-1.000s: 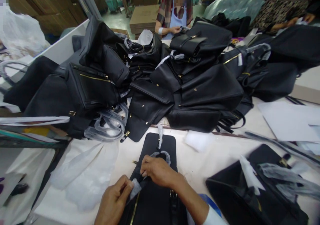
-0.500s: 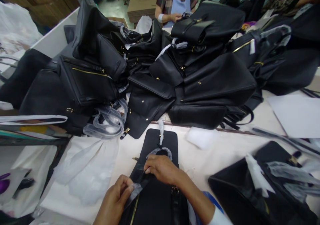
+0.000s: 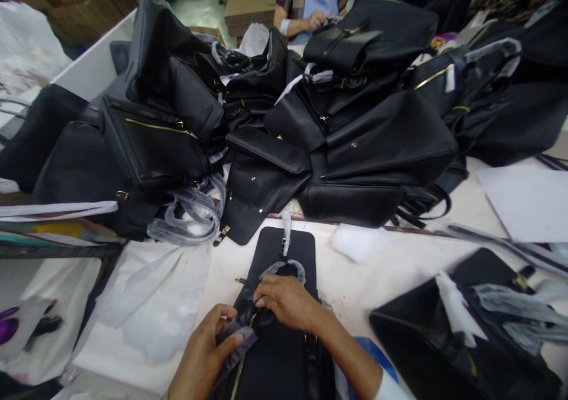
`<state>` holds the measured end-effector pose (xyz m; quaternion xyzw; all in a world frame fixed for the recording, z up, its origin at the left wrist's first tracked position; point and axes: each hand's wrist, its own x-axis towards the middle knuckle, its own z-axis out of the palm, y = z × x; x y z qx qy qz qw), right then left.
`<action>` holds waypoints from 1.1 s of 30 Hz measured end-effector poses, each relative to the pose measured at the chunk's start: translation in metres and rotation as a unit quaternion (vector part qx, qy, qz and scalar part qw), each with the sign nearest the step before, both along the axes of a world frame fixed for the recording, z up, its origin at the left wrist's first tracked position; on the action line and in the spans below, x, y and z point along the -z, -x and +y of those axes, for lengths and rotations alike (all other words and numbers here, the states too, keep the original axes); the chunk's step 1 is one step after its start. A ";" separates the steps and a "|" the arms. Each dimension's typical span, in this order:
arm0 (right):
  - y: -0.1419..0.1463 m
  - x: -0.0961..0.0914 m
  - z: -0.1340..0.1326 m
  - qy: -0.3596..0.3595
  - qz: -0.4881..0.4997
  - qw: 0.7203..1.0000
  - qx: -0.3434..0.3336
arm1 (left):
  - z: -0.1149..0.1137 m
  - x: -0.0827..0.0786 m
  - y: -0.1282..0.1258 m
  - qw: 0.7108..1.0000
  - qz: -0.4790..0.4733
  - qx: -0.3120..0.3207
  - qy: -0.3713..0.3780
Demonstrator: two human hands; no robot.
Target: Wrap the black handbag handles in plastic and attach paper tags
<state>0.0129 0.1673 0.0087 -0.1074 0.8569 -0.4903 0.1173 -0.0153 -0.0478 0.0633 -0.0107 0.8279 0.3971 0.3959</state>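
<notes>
A black backpack (image 3: 277, 358) lies before me, its flap (image 3: 295, 246) stretched away from me and a gold zipper along its left side. Clear plastic film (image 3: 233, 352) sits between the thumb and fingers of my left hand (image 3: 202, 350), at the backpack's left edge. My right hand (image 3: 286, 299) is closed on a black strap (image 3: 255, 311) near the top of the backpack; its fingertips partly hide the strap. Just beyond that hand, the top handle (image 3: 299, 270) is wrapped in clear plastic. White wrapping (image 3: 286, 231) covers the flap's narrow tab.
Several black bags (image 3: 390, 145) are heaped across the table's far side. Another black bag (image 3: 421, 335) with wrapped straps lies at the right. White sheets (image 3: 151, 305) lie at the left, a white paper (image 3: 528, 202) at the right. A co-worker (image 3: 313, 9) stands opposite.
My left thumb and fingers have moved apart around the film, and the hand has shifted slightly up the strap. My right hand stays almost in place. The co-worker's hand has moved slightly.
</notes>
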 end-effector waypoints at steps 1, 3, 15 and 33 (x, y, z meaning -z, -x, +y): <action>0.000 0.000 0.001 0.000 0.001 1.000 -0.002 | 0.002 0.000 0.001 1.000 0.002 0.002 0.004; 0.000 0.000 0.002 -0.002 0.004 1.000 -0.003 | 0.006 -0.001 0.004 1.000 0.002 0.015 0.003; 0.002 0.005 0.004 -0.027 0.023 0.999 -0.001 | 0.009 0.013 0.010 0.997 -0.057 -0.021 -0.044; 0.012 -0.021 0.011 0.032 -0.020 0.997 -0.070 | 0.026 0.006 0.011 0.997 0.014 -0.015 -0.072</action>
